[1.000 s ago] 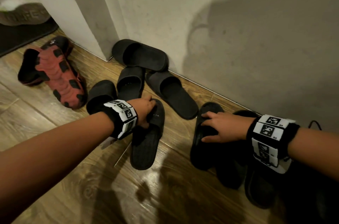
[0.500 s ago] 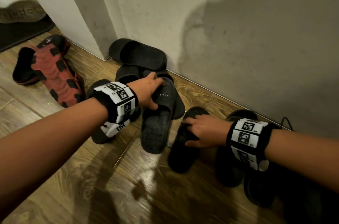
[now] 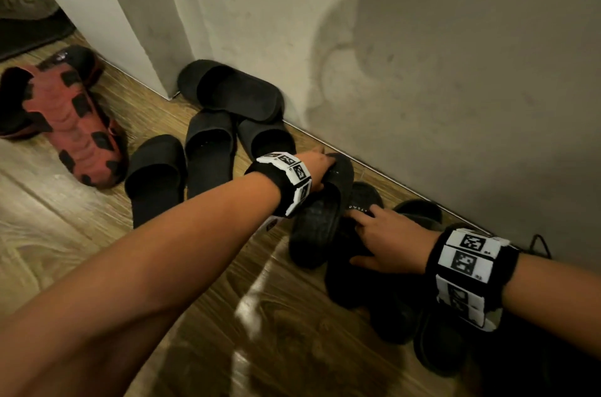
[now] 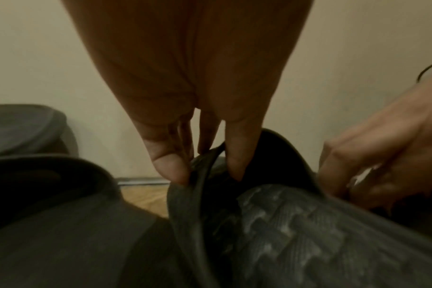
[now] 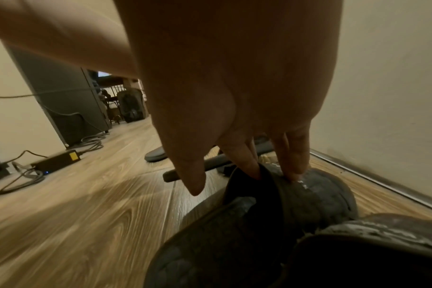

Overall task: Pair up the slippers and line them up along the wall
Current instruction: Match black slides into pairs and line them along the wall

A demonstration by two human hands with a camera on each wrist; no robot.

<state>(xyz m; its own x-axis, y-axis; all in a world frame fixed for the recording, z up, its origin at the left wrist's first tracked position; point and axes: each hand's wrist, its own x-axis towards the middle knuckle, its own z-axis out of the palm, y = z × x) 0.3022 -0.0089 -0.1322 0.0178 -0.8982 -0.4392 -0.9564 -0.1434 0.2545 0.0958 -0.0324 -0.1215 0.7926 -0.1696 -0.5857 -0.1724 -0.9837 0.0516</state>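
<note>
Several black slippers lie on the wooden floor by the wall [image 3: 422, 71]. My left hand [image 3: 325, 165] pinches the strap of one black slipper [image 3: 317, 224] between thumb and fingers and holds it tilted; the left wrist view shows this grip [image 4: 205, 171] and the slipper's patterned footbed [image 4: 296, 233]. Right beside it, my right hand [image 3: 380, 234] rests with straight fingers on the lettered strap of a second black slipper [image 3: 366, 198]. In the right wrist view its fingertips [image 5: 294, 175] touch that strap [image 5: 313, 198], with the thumb free. More slippers [image 3: 419, 214] lie under and behind my right wrist.
Other loose black slippers sit at the wall corner [image 3: 231, 91] and on the floor to the left [image 3: 156, 175]. A red-soled shoe [image 3: 71, 123] lies upturned at far left. A power adapter [image 5: 57, 159] with cables lies on the floor further off.
My left hand has carried its slipper to the right, from the loose group to beside the slipper under my right hand. The right hand has stayed on its slipper, shifting it slightly.
</note>
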